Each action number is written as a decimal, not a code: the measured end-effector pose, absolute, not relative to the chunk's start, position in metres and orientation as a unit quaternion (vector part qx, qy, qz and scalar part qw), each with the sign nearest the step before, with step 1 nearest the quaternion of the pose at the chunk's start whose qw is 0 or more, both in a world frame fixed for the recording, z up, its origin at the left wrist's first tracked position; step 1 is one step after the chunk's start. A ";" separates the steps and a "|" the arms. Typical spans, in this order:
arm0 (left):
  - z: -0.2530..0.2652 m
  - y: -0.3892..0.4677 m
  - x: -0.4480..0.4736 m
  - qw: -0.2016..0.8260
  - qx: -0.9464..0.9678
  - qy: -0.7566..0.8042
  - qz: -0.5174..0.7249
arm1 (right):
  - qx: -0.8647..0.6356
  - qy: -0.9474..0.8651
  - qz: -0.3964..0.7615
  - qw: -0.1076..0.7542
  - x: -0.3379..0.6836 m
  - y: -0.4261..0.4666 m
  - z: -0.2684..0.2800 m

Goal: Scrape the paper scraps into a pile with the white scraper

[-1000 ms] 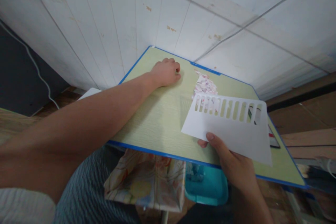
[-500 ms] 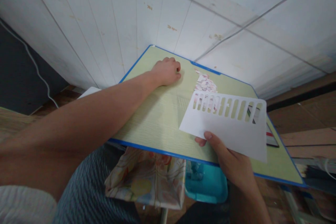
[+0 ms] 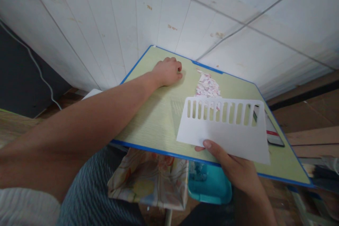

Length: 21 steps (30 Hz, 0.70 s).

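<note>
- Head view: pale-green bench [image 3: 148, 123], blue edges.
- White slotted sheet [image 3: 222, 132]: tilted over right half, slots toward back edge.
- Right hand [image 3: 235, 169]: pinching sheet near front edge; firm grip should limit flex.
- Left hand [image 3: 168, 71]: curled near back-left corner, contents can't tell.
- Paper scraps [image 3: 208, 84]: toward back edge, some visible through slots; best not drag sheet across.
</note>
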<state>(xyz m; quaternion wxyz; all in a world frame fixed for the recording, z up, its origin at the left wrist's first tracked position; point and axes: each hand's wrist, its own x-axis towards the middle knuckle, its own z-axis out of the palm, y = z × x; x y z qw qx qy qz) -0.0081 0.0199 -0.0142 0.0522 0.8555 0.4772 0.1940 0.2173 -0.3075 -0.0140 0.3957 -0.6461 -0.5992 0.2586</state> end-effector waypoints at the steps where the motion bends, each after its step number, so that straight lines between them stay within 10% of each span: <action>1: -0.015 0.020 -0.008 0.051 0.856 0.476 0.195 | -0.640 -0.604 0.263 0.396 0.217 -0.309 -0.016; 21: -0.017 0.023 -0.006 0.050 0.853 0.481 0.197 | -0.635 -0.549 0.327 0.435 0.219 -0.318 -0.025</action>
